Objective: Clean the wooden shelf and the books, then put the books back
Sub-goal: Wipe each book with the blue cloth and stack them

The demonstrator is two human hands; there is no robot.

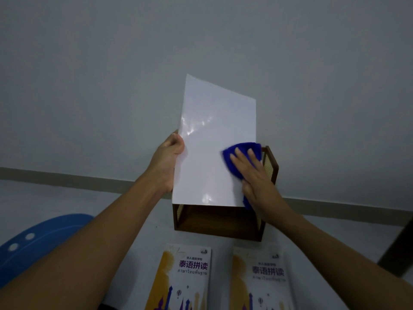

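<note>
My left hand [168,159] grips the left edge of a white glossy book [212,139], holding it upright in front of me with its plain cover facing me. My right hand [254,175] presses a blue cloth [237,153] flat against the book's lower right part, fingers straight. Behind and below the book stands a dark wooden shelf [219,224] with woven side panels, mostly hidden by the book. Two more books lie flat on the floor near me, one on the left [185,278] and one on the right [261,280], both with yellow and purple covers.
A blue plastic object [33,242] lies on the floor at the lower left. A grey wall with a baseboard [67,175] runs behind the shelf. A dark piece of furniture [400,249] enters at the right edge.
</note>
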